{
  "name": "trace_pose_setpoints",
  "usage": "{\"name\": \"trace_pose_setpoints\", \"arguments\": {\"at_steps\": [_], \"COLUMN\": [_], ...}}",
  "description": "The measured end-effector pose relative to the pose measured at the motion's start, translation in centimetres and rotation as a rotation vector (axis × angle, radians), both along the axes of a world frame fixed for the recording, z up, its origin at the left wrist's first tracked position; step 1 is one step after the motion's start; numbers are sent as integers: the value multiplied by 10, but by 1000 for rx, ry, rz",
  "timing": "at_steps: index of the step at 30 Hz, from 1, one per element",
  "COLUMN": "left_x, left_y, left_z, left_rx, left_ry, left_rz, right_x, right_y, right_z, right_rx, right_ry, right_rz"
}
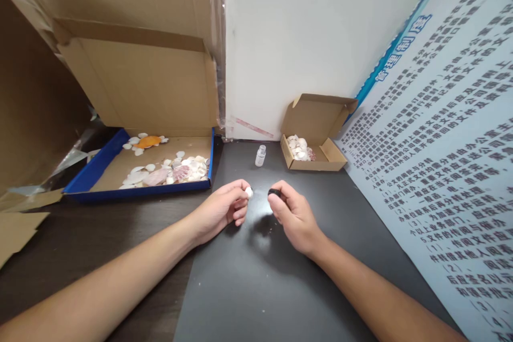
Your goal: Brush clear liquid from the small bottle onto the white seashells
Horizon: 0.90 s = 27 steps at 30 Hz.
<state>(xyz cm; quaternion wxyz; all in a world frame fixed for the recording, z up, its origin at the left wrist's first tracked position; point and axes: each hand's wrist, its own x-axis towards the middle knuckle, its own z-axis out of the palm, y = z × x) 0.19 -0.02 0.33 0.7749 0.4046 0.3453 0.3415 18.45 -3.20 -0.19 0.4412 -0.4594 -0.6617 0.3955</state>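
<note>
My left hand point(224, 208) rests on the dark table with its fingers pinched on a small white shell point(249, 192). My right hand point(290, 214) is closed beside it, with a small black cap point(274, 192) held at the fingertips. The two hands are a few centimetres apart. Behind them a small clear bottle point(260, 155) stands upright and uncapped on the table.
A blue-edged cardboard tray point(96, 168) at the left holds several white, pink and orange shells. A small open cardboard box point(316, 139) with shells sits at the back right. A printed poster point(441, 160) leans along the right. White wall behind.
</note>
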Motion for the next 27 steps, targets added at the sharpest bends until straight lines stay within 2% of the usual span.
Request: {"name": "trace_pose_setpoints", "arguments": {"at_steps": [8,16,22,27], "left_x": [0,0,0,0], "left_y": [0,0,0,1], "left_z": [0,2,1,-1], "left_rx": [-8,-11,-9,-9], "left_ry": [-3,7,-3,-8], "left_rz": [-1,2,-2,-4], "right_x": [-1,0,-1,1], "right_y": [2,-1,2,4], "right_z": [1,2,0,-2], "right_rx": [-15,8,-113,-67], "right_ry": [-41,-72,104,46], "right_rz": [-45,17,11,-49]}}
